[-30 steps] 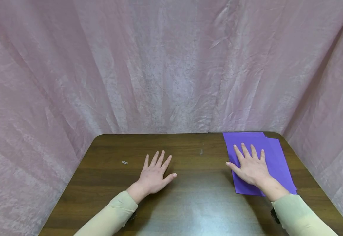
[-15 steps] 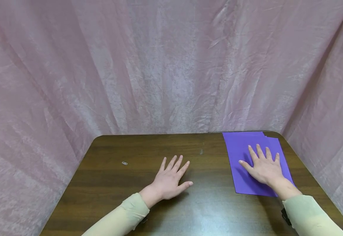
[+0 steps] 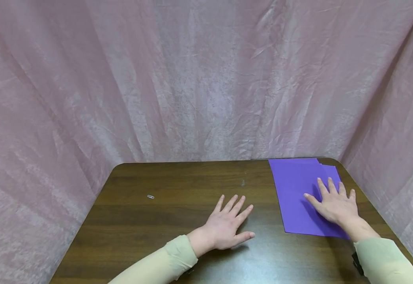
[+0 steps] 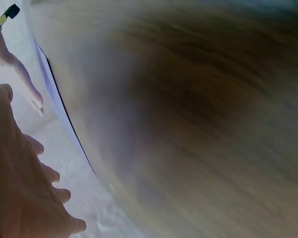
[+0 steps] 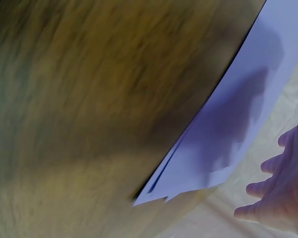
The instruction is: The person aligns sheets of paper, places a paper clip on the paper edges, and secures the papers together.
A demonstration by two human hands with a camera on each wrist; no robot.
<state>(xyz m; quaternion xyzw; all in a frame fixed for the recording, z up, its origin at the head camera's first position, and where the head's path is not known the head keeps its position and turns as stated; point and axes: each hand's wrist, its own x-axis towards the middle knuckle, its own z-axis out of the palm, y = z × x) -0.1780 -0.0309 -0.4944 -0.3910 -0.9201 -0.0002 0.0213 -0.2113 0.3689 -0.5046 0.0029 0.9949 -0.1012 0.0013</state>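
Pink curtain (image 3: 206,79) fills the upper frame. Brown wood table (image 3: 121,221) across the lower half. Purple sheets (image 3: 295,197), overlapped, edges offset, lie flat on it, right side of frame. Left hand (image 3: 225,225): lower centre, fingers straight and spread, holding nothing, above bare wood. Right hand (image 3: 337,205): lower right, same spread, holding nothing, above the sheets' right part, shadow on them. Paper clip (image 3: 151,197): on the wood, left of centre, well apart from both hands.
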